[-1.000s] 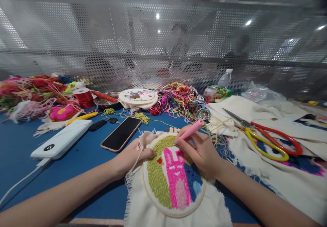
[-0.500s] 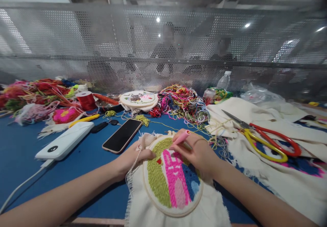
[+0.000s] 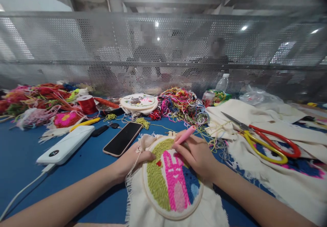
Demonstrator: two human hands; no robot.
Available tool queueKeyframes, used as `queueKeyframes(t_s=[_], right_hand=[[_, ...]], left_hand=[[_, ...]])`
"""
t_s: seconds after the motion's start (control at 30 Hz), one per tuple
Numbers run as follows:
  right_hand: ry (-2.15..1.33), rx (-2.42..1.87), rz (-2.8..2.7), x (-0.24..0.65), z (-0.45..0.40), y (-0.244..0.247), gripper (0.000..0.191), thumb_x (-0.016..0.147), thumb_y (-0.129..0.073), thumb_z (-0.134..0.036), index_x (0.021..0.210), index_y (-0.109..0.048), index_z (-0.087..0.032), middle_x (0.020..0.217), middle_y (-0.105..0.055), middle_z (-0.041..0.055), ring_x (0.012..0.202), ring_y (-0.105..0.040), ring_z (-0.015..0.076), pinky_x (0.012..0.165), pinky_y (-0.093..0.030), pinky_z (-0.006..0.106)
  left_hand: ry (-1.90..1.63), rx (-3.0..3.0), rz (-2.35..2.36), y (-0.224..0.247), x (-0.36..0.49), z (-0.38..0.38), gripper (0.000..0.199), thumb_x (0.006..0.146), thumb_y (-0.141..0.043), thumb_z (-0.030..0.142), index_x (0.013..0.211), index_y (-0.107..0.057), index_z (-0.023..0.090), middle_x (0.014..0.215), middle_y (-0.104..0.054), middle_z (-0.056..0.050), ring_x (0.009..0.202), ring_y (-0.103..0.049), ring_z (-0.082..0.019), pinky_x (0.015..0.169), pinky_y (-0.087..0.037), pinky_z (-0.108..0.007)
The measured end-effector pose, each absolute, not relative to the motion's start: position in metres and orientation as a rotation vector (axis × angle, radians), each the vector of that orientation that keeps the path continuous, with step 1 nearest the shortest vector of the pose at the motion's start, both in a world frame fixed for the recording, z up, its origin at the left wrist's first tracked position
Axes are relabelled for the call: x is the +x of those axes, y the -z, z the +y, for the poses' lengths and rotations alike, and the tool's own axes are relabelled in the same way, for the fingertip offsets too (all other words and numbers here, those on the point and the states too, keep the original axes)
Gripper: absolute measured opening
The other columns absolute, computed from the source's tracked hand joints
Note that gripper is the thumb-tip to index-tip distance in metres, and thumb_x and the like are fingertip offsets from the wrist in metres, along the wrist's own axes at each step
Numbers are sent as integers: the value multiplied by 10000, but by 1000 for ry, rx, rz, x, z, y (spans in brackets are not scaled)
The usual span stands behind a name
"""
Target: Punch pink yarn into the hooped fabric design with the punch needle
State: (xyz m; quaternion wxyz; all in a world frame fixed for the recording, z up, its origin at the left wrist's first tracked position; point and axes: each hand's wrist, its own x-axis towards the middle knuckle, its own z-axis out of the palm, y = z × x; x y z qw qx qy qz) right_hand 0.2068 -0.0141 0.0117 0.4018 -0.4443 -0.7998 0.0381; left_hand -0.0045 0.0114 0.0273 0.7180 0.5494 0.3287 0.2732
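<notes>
A round embroidery hoop [image 3: 146, 186] with cream cloth stands tilted at the front centre, its picture showing a pink rabbit between green and blue areas. My left hand [image 3: 130, 160] grips the hoop's upper left edge, the thumb on the green part and the other fingers hidden behind. In my right hand [image 3: 196, 153] a pink punch pen [image 3: 185, 135] is pinched between thumb and fingers, over the upper part of the picture near the rabbit's ears. The pen's tip is hidden by the fingers.
Phone [image 3: 123, 139], white power bank [image 3: 66, 145] and yellow cutter [image 3: 85, 123] lie left. Scissors [image 3: 270, 143] rest on cloth at right. Behind are yarn piles [image 3: 182, 106], a second hoop [image 3: 139, 103], a bottle [image 3: 223, 83] and a perforated screen [image 3: 102, 43] with people beyond it.
The pink pen in my right hand has tilted slightly and its top now stands higher and further right. The view has shifted a little; my left hand keeps its hold.
</notes>
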Motion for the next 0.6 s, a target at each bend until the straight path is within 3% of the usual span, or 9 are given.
queueKeyframes(t_s=[0.17,0.6], right_hand=[[-188,-1137,-1906,208,-15,-13,180,937,-423,-348,877,-519,-207,771,-644,25,691,-613,167,662,-433,292],[-243,-1135,-1854,212,-15,-12,165,935,-409,-339,909,-499,-203,702,-614,13,595,-581,149,595,-425,297]], left_hand=[[-619,1196,708,-19,-4,15,580,643,-579,129,1220,-529,139,905,-708,-106,771,-672,-250,683,-511,-323],[-629,1161,718,-21,-4,15,341,634,-589,102,970,-633,145,776,-692,-36,671,-642,-176,612,-510,-248]])
